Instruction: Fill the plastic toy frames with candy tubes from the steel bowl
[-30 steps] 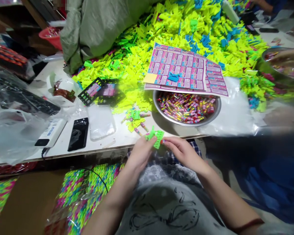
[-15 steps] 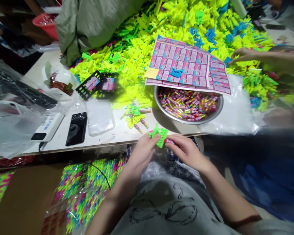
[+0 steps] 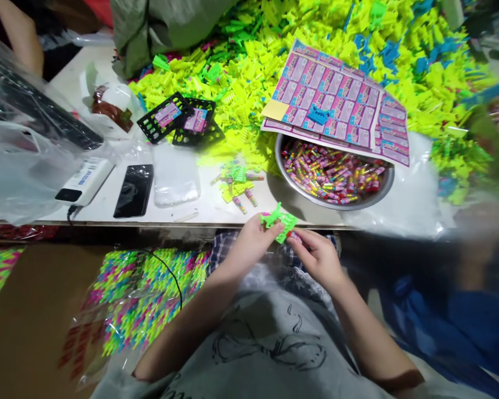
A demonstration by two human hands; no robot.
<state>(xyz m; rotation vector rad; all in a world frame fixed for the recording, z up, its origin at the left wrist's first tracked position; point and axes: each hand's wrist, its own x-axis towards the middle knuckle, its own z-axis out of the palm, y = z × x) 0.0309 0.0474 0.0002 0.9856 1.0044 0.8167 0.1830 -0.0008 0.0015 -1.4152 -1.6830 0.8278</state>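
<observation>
Closest to me, just off the table's front edge, the person's left hand (image 3: 249, 246) is closed around a bright green plastic piece (image 3: 289, 223), thumb pressed on top and the piece jutting out past it. The right hand (image 3: 321, 260) pinches a small candy tube (image 3: 295, 237) between thumb and fingertips, its red end right by the green piece's lower edge; whether the two touch, I can't tell. Just beyond, on the white table (image 3: 216, 208), lie a few green and yellow pieces (image 3: 238, 175) with more tubes among them, a black phone (image 3: 133, 191) off to the left. To the right stands a metal bowl (image 3: 336, 206) full of tubes, printed card sheets (image 3: 328, 91) over its far side. Behind spreads a big heap of yellow pieces (image 3: 241, 102).
</observation>
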